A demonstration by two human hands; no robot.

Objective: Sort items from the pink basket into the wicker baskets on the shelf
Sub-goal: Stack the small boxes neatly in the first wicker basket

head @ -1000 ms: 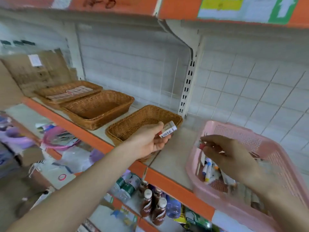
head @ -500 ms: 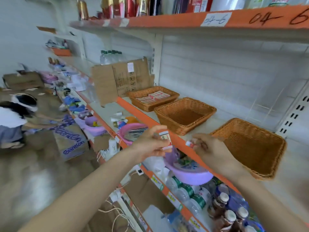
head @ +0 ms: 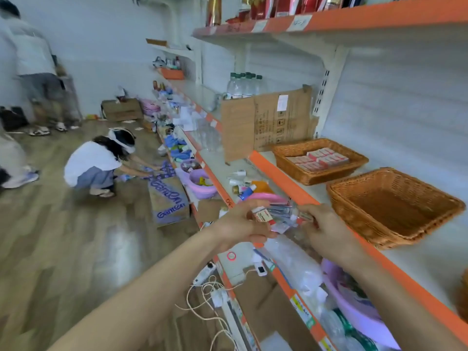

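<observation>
Both my bare forearms reach forward and converge. My left hand (head: 240, 225) grips a box (head: 263, 214) between thumb and curled fingers. My right hand (head: 329, 228), back up, pinches a small blurred item (head: 305, 216) at its fingertips. The hands are near each other, not touching.

"Ganten" stands in blue on the top and the side of the cardboard box (head: 169, 198) on the floor, left of and beyond the fingers (head: 255, 235) of the left hand (head: 238, 226). The small box (head: 263, 216) pinched in those fingers bears a white label beginning with what looks like "ZB"; the rest is too small to read. Just beyond the fingers, a handwritten "06-" marks the orange shelf edge (head: 229, 200), while the paper tag (head: 298, 22) on the shelf high above and the small item (head: 305, 216) pinched by the right hand (head: 326, 231) are too blurred to read.
</observation>
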